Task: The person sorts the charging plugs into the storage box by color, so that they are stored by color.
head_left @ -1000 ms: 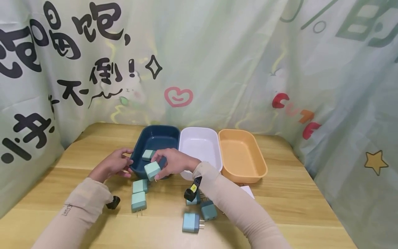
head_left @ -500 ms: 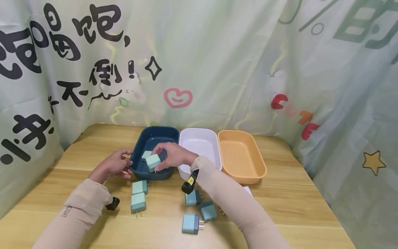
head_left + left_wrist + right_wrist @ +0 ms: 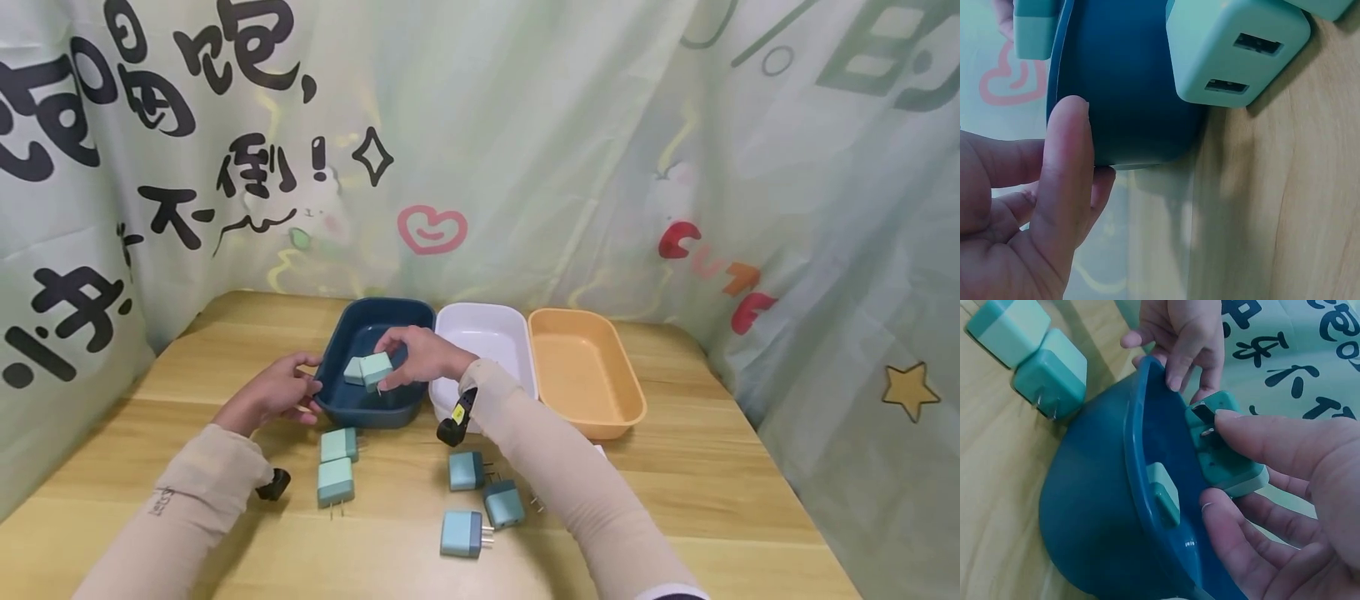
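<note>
Charger (image 3: pixel 377 367) is up in the right hand (image 3: pixel 427 357), pinched between thumb and fingers over the navy bin (image 3: pixel 375 415), with its metal prongs showing in the right wrist view. Left hand (image 3: pixel 277 390) is gripping the bin's left rim, so neither of the hands is free. Another charger, call it the binned one (image 3: pixel 353 372), lies inside that bin; the head view has the two overlapping, but from the right wrist you can see a gap between them. Just in front of the bin, on the worktop (image 3: pixel 247 554), sit two pale green plugs (image 3: pixel 335 483) right up against each other, and the left wrist view catches two USB ports on one of those. Off to the right there's a loose group of three bluer plugs (image 3: pixel 461 533), prongs out, plus a bit of another set of prongs (image 3: pixel 536 503) poking out by the right sleeve (image 3: pixel 570 479). White bin (image 3: pixel 487 333) stands beside the navy one, then the orange bin (image 3: pixel 581 367), all in a row. Behind it all hangs a pale green curtain (image 3: pixel 525 167) with black lettering and a pink heart.
</note>
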Motion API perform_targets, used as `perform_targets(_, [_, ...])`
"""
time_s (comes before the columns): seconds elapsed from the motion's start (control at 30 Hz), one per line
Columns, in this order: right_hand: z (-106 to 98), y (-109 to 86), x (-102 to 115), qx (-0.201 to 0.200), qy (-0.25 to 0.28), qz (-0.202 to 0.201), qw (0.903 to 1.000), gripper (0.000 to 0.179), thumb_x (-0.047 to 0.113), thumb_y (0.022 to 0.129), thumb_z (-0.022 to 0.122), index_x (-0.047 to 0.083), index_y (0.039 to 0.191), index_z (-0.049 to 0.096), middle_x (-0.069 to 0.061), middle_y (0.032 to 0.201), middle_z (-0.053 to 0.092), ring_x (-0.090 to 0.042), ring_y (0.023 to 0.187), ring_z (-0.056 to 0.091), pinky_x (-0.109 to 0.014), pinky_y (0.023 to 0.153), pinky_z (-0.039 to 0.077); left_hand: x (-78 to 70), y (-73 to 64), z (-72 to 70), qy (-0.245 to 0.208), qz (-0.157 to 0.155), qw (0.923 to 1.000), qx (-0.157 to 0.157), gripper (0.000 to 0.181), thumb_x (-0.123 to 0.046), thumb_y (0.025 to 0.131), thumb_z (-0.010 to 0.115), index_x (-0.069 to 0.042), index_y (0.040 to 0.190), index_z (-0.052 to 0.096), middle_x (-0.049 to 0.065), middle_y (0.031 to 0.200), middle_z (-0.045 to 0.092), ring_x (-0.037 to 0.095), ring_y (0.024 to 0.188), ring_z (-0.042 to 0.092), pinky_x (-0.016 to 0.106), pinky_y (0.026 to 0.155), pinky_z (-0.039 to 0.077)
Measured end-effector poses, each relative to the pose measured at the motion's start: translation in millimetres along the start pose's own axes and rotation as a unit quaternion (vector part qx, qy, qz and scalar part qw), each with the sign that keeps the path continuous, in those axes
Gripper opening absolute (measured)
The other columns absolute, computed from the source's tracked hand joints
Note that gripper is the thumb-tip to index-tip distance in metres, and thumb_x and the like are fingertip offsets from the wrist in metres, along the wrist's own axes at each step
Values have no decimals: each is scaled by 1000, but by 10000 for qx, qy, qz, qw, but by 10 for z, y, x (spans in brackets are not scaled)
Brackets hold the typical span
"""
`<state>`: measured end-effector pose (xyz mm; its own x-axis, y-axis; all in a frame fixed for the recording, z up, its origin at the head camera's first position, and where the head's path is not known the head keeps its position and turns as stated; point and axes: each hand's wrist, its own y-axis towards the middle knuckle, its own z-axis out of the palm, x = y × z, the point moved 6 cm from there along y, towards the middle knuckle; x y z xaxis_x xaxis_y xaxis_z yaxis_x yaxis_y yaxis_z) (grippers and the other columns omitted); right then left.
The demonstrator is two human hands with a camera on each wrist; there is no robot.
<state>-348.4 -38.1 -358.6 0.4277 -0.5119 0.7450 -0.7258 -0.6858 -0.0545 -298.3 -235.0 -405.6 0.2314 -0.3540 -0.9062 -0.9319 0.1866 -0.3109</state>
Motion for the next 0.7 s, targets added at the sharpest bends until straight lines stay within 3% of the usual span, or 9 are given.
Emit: perform_targets(0.7, [-141,140,-164,-216,446,552,9972,45,17,74,86,11,111,61,-4,105,59,-20,69,63,-26,69,56,-3,8,-5,-1,39,10000,-45,55,5,99,41,3,150,19,32,121,45,26,79,61,41,66,60])
